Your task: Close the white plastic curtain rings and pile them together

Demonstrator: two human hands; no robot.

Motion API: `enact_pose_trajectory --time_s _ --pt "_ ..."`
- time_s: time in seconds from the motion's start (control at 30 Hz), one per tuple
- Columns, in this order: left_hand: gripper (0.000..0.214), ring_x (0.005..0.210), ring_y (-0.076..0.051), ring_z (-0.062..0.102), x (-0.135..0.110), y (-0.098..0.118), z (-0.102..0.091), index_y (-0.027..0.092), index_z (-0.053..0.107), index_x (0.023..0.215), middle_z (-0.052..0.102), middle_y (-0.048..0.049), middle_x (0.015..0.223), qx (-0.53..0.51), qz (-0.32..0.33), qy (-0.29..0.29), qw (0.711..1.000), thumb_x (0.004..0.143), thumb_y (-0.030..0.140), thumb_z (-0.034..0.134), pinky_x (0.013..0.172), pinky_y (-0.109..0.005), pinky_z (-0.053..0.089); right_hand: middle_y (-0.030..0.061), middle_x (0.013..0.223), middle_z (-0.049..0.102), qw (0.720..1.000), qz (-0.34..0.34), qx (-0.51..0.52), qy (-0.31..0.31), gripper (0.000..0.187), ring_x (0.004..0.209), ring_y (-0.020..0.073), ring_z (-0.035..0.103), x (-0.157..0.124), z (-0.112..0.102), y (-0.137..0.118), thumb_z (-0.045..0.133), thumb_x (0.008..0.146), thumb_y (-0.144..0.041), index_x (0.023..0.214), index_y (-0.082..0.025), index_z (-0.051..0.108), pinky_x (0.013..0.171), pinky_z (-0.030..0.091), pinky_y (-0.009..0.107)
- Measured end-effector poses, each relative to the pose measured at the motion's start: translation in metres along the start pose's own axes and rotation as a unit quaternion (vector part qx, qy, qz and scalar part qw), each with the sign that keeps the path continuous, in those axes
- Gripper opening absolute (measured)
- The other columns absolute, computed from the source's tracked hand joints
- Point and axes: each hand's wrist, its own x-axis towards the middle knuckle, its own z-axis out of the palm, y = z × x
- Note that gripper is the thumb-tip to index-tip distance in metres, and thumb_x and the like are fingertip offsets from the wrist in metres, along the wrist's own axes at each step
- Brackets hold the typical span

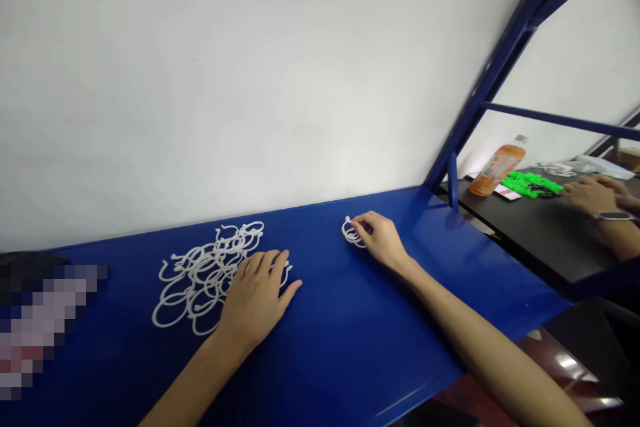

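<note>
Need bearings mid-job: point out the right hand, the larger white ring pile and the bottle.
Right hand [383,239], head view: back of the hand.
Larger white ring pile [212,273], head view: its middle.
Bottle [499,168], head view: middle of its body.

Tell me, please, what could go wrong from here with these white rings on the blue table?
1. The heaped white open rings overlap one another, so lifting one might drag others along.
2. The left hand lies over part of that heap and may push rings across the blue tabletop.
3. The right hand is at the small ring group, so a slip could scatter it.
</note>
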Motion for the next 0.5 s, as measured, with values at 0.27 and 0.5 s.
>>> enact_pose_trajectory --time_s 0.27,0.5 --pt "0.045 0.108 -0.034 0.061 -0.005 -0.006 -0.002 0.014 0.065 0.123 0.070 -0.0142 0.113 -0.005 -0.038 -0.052 0.998 0.093 0.046 0.051 0.096 -0.052 0.044 0.0051 0.094 0.076 0.995 0.078 -0.059 -0.029 0.022 0.084 0.0183 0.069 0.010 0.002 0.033 0.056 0.095 -0.028 0.095 -0.020 0.076 0.076 0.047 0.026" --pt "0.035 0.106 -0.032 0.061 -0.006 -0.007 -0.002 0.018 0.067 0.117 0.070 -0.0117 0.111 -0.021 -0.036 -0.037 0.998 0.092 0.036 0.050 0.095 -0.051 0.044 0.0055 0.093 0.073 0.992 0.087 -0.083 -0.047 0.027 0.086 0.0178 0.067 0.009 0.001 0.030 0.053 0.098 -0.035 0.095 -0.020 0.076 0.078 0.047 0.027"
